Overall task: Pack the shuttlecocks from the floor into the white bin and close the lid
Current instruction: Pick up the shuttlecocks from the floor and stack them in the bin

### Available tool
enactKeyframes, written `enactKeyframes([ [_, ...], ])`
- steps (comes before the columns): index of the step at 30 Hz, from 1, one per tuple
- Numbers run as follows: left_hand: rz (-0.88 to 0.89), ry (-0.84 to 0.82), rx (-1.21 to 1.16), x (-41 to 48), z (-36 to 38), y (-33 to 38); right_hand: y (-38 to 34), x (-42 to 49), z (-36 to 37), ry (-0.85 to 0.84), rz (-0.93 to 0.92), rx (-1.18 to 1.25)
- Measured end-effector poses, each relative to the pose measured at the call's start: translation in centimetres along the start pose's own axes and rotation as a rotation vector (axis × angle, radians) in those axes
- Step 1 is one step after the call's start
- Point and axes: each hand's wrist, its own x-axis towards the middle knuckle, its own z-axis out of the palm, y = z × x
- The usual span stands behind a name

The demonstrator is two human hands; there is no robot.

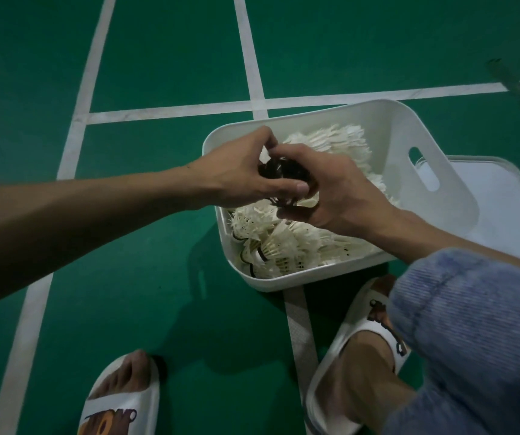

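Note:
The white bin (387,120) stands on the green court floor, filled with several white feather shuttlecocks (287,246). Both hands meet above its left half. My left hand (239,171) and my right hand (334,193) together clasp a dark shuttlecock (279,171), fingers wrapped around it; white feathers show under the right palm. The flat white lid (497,196) lies on the floor to the right of the bin, partly under it.
White court lines (170,111) cross the green floor. My two feet in white slippers (120,400) are at the bottom, the right one (356,337) close to the bin's near wall. A blue sleeve covers my right forearm. A dark thin object lies top right.

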Motion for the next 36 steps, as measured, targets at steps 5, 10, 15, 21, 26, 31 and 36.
enactKeyframes([
  [5,0.005,0.000,-0.031,-0.1,-0.4,-0.9,2.0,-0.3,-0.8,0.076,0.155,0.020],
  [10,0.046,0.019,0.228,-0.2,0.4,-2.8,2.3,0.0,-0.4,0.090,0.275,0.072],
  [15,0.074,0.014,0.321,-0.2,1.0,-3.0,1.2,0.8,-0.4,0.197,0.341,0.197],
  [21,0.076,0.019,0.366,0.1,1.1,-3.6,0.5,0.9,2.0,0.045,0.349,0.061],
  [26,0.111,0.028,0.399,0.4,1.0,-4.2,0.7,0.8,1.6,-0.106,0.363,-0.083],
  [31,0.118,-0.023,0.509,0.9,1.4,-3.8,0.8,0.5,0.0,-0.211,0.323,-0.078],
  [36,0.141,-0.012,0.637,1.5,2.0,-3.5,0.5,1.2,1.4,-0.192,0.322,-0.068],
])
